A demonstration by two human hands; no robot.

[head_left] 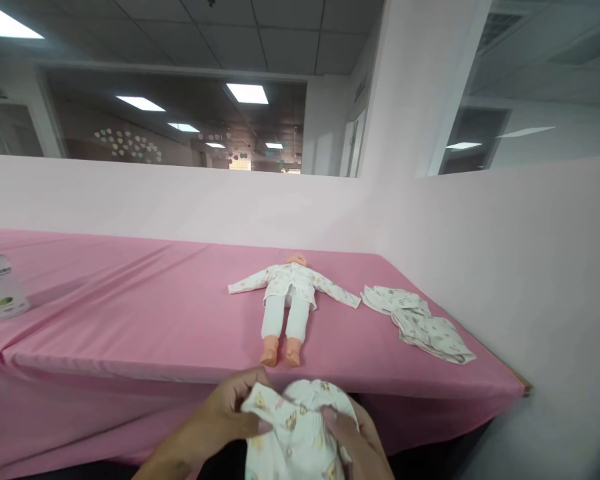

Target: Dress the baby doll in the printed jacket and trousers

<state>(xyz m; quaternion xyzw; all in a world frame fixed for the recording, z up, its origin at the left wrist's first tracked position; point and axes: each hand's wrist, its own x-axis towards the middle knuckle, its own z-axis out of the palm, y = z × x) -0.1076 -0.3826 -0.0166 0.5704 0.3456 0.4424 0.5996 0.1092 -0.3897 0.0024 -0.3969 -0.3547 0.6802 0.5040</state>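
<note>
Soft printed cotton, a tiny garment (297, 433), hangs bunched between both hands just off the table's (130, 320) near edge. Left hand (225, 417) pinches its upper corner; right hand (353, 433) grips the other side. It looks light, floppy, best held at seams. Beyond lies a dressed doll (287, 303); folded clothes (420, 323) sit toward the right edge.

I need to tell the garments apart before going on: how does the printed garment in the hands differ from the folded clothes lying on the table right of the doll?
The printed garment is held up off the table, gripped by the left hand and right hand; the folded clothes lie on the pink table, untouched. The held garment is bunched and rumpled; the folded clothes lie flat in an overlapping stack. Both are white with small printed motifs, like the top on the doll.
</note>
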